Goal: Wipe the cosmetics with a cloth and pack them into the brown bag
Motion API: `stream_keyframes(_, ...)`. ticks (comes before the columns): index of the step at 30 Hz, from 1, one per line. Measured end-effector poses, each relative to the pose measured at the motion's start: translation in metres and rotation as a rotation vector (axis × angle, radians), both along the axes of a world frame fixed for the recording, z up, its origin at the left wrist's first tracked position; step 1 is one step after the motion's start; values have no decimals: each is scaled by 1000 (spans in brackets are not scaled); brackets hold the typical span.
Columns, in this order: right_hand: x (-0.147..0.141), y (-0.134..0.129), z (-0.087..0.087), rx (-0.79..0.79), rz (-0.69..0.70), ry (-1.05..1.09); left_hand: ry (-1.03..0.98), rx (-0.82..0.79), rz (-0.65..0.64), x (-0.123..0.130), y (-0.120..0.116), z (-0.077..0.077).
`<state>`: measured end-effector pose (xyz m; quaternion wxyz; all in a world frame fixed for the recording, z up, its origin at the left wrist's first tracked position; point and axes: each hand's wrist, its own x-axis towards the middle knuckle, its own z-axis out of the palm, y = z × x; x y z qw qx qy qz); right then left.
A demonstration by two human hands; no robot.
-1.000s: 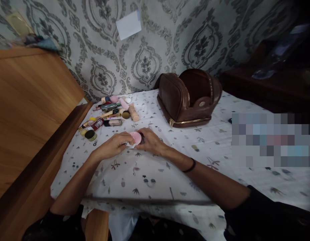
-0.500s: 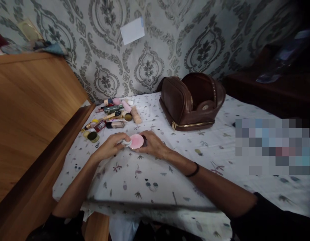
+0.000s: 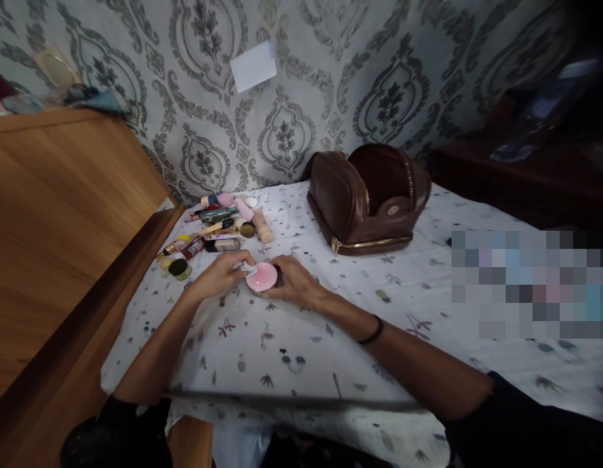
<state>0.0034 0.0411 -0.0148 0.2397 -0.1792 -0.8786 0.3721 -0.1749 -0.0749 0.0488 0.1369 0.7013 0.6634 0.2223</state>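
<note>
My right hand (image 3: 295, 283) grips a round pink compact (image 3: 262, 277) by its right side, just above the printed sheet. Pinched in the fingers of my left hand (image 3: 222, 273) is a crumpled white tissue (image 3: 245, 267), which touches the compact's upper left edge. Behind my left hand lies a cluster of cosmetics: a foundation bottle (image 3: 222, 245) with a black cap, a dark-lidded jar (image 3: 179, 268), a red tube (image 3: 193, 247) and a beige tube (image 3: 262, 226).
A brown leather bag (image 3: 367, 201) stands with its top unzipped at the back. On the left rises a wooden panel (image 3: 72, 195). A clear plastic bottle (image 3: 540, 117) is on a dark surface at the right. A blurred-out patch covers part of the sheet (image 3: 292, 338).
The tissue has shifted slightly up at the compact's edge, and my left hand has moved a little with it. The whole view has tilted slightly; my right hand keeps its grip.
</note>
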Motion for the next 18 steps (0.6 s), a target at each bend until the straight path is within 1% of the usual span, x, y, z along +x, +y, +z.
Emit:
stream_keyframes(10,1,1,-3,8,7,17,37,11,-34,2,19,-1)
stream_keyframes(18,-2,2,-4,37,18,18,75,46,-56,10,20,1)
